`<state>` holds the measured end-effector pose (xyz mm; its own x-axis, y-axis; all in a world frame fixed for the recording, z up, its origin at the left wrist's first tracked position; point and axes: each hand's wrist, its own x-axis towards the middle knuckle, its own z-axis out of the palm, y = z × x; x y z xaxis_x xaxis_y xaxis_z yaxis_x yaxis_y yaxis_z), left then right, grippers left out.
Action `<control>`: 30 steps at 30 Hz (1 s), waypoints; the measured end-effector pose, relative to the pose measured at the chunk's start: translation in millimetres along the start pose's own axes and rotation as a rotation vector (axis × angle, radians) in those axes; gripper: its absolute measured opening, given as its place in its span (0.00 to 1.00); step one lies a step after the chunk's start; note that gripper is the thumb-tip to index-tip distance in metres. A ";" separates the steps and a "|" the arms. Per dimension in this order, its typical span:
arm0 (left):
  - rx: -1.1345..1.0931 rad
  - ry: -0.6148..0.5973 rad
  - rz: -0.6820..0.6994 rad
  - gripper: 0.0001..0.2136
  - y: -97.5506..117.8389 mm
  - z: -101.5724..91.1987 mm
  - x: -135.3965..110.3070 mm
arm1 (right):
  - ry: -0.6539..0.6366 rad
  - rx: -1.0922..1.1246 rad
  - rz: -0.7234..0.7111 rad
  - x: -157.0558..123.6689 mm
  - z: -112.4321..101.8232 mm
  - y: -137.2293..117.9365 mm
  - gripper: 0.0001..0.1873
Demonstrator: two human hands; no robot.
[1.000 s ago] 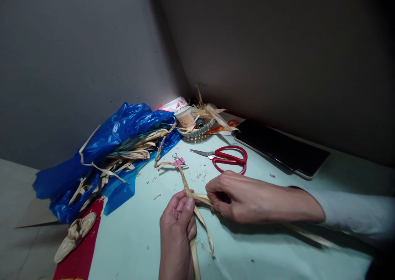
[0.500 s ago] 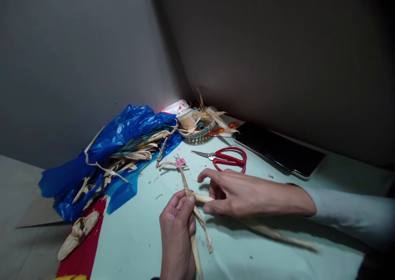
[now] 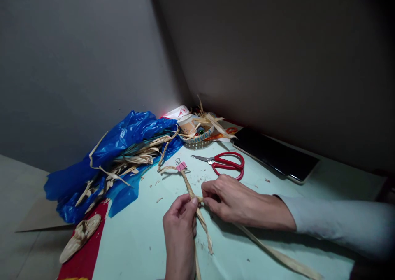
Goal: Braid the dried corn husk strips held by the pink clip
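Observation:
A pale braid [image 3: 188,185] of dried husk-like strips runs down from a pink binder clip [image 3: 181,166]. My left hand [image 3: 180,226] pinches the braid's lower end between thumb and fingers. Close by on the right, my right hand [image 3: 231,199] is closed on one pale strip [image 3: 200,199] near where it leaves the braid. That strip's long tail [image 3: 277,254] trails out below my right wrist across the table. Another twisted strip [image 3: 205,228] hangs down between the hands, and a further one passes below my left hand.
Red-handled scissors [image 3: 228,160] lie beyond my right hand. A dark tablet-like slab [image 3: 274,154] is at the right. A blue plastic bag [image 3: 120,136] with dried strips spreads at the left. At the back stands a basket [image 3: 197,142] with a paper cup. A coiled husk piece [image 3: 80,236] sits lower left.
My right hand has moved slightly down and its fingers have closed on the strip close to the braid. The strip's tail has swung lower. My left hand keeps its pinch.

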<state>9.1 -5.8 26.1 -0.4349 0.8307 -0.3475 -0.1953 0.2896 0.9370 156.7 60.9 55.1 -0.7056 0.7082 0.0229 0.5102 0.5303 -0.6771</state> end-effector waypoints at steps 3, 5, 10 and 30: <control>0.004 -0.030 -0.031 0.17 0.2 -0.3 2.0 | 0.033 -0.023 -0.011 0.1 0.8 -0.1 0.08; -0.004 -0.046 -0.035 0.17 0.7 -0.3 2.8 | 0.050 -0.049 -0.025 -0.1 1.7 -0.3 0.08; 0.003 -0.076 -0.045 0.14 4.0 -0.2 2.3 | 0.075 -0.075 -0.034 -0.4 1.8 -0.5 0.08; 0.044 -0.076 0.015 0.08 0.2 2.2 -0.2 | 0.037 -0.184 -0.203 -9.0 15.4 -3.1 0.06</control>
<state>11.0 -4.9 26.5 -0.3692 0.8685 -0.3308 -0.1494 0.2959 0.9435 153.8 45.7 45.7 -0.7858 0.5936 0.1737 0.4433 0.7364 -0.5111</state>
